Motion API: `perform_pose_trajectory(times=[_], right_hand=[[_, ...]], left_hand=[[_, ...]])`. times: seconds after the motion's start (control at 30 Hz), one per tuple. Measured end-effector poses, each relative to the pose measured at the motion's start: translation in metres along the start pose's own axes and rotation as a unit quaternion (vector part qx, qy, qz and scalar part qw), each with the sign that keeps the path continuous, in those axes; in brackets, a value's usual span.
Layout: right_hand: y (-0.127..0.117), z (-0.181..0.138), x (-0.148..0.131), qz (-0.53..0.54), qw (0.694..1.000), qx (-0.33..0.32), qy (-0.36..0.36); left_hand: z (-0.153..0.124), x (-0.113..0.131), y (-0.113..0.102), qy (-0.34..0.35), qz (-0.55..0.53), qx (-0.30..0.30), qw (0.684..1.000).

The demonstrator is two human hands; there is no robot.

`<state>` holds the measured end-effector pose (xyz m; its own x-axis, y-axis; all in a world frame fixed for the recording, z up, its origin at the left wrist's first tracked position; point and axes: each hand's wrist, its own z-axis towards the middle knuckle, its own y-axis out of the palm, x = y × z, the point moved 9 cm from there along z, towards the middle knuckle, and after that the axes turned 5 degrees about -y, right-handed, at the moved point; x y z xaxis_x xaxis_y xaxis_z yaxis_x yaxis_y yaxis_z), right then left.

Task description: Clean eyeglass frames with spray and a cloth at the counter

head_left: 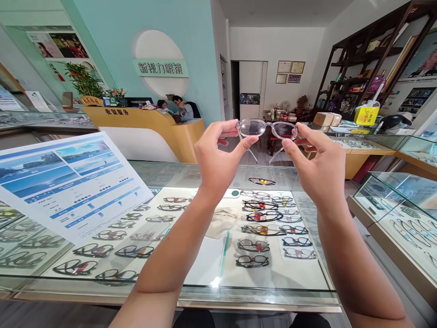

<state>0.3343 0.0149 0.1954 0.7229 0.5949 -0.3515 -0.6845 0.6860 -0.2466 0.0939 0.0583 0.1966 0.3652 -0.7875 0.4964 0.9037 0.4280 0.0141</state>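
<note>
A pair of eyeglasses [268, 125] with a clear frame is held up in front of me, above the glass display case [164, 175]. My left hand [218, 152] pinches its left end between thumb and fingers. At the other end, my right hand [316, 157] grips the frame the same way. The temples are unfolded and point down and away. Red lettering shows on the right lens. Below my hands, a beige cloth [223, 221] lies on the case, partly covered by my left forearm. Several dark-framed glasses [262, 216] sit in rows under or on the glass.
A printed sheet [73, 187] stands tilted at the left of the case. Another glass case [403, 218] is at the right. Beyond are a yellow counter [143, 125] with two people behind it, a dark shelf [362, 59] and a yellow bag [367, 114].
</note>
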Motion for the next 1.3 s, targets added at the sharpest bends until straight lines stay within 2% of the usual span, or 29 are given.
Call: perform_pose_trajectory(times=[0.37,0.67,0.87,1.3], right_hand=[[-0.003,0.000,-0.004,-0.032,0.999,0.015,-0.025],[-0.005,0.000,-0.009,-0.056,0.997,0.018,-0.044],[-0.006,0.000,-0.009,-0.045,0.998,0.024,-0.041],[-0.001,0.000,-0.003,-0.027,1.000,0.001,-0.010]], left_hand=[[0.001,-0.017,0.009,-0.045,-0.037,-0.034,0.998],[0.002,-0.022,0.011,-0.063,-0.051,-0.048,0.996],[0.002,-0.020,0.011,-0.051,-0.044,-0.048,0.997],[0.001,-0.004,0.003,0.005,0.010,-0.004,1.000]])
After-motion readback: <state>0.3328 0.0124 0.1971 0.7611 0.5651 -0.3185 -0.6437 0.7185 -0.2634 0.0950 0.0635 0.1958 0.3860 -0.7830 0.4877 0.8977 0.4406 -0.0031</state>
